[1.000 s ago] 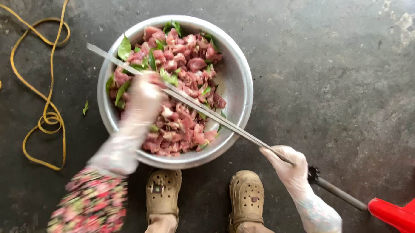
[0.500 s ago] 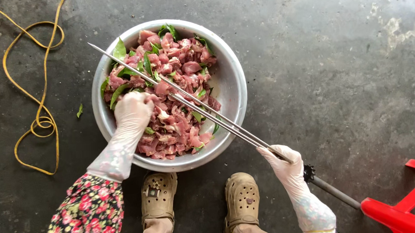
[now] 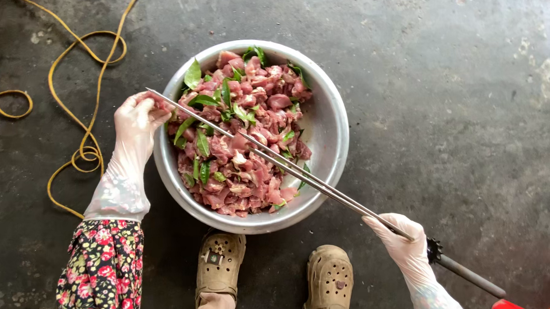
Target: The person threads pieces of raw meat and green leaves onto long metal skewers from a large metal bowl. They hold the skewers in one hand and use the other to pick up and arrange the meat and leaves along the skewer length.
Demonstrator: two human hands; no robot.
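**Gloved hands, a skewer and a bowl of meat**

The left hand (image 3: 136, 120), in a clear glove, pinches a piece of meat at the tip of a long metal skewer (image 3: 275, 160). The right hand (image 3: 400, 244) grips the skewer's handle end. Beneath lies a metal bowl (image 3: 335, 128) of raw meat chunks (image 3: 244, 155) and green leaves, on a concrete floor (image 3: 456, 105).

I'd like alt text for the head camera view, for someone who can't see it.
Seen from above, a gloved left hand presses a piece of raw meat onto the tip of a long metal skewer, gripped near its handle by the gloved right hand, over a metal bowl of meat and green leaves.
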